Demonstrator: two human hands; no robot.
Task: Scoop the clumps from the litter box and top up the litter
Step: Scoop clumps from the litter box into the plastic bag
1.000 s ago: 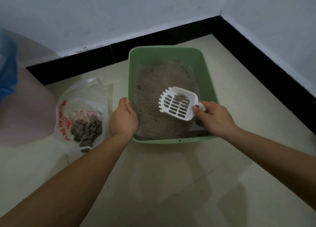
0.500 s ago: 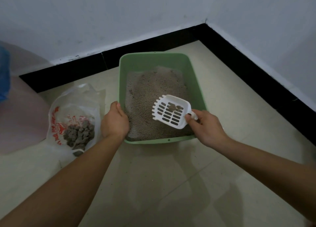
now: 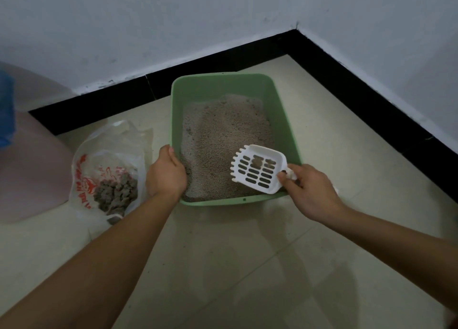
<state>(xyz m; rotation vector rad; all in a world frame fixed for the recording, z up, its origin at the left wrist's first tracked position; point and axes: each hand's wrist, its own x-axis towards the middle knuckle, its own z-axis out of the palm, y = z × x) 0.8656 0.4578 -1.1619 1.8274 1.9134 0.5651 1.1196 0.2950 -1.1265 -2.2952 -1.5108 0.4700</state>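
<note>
R hand [image 3: 314,192] clamped on handle of white scoop [image 3: 258,171], which is held just ahead of it, over litter box [image 3: 223,79]. 1 small clump [image 3: 256,163] sits on the slots. L hand [image 3: 166,175] grips box's rim, thumb inside. Plastic bag [image 3: 109,140] w/ clumps lies just L of my L hand. Judgement: scoop light, stiff; clump crumbly, may roll, so keep level. Box likely heavy; hold by rim.

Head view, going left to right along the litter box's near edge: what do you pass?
Pinkish object → plastic bag of clumps → left hand, gripping the litter box → scoop → right hand
</note>
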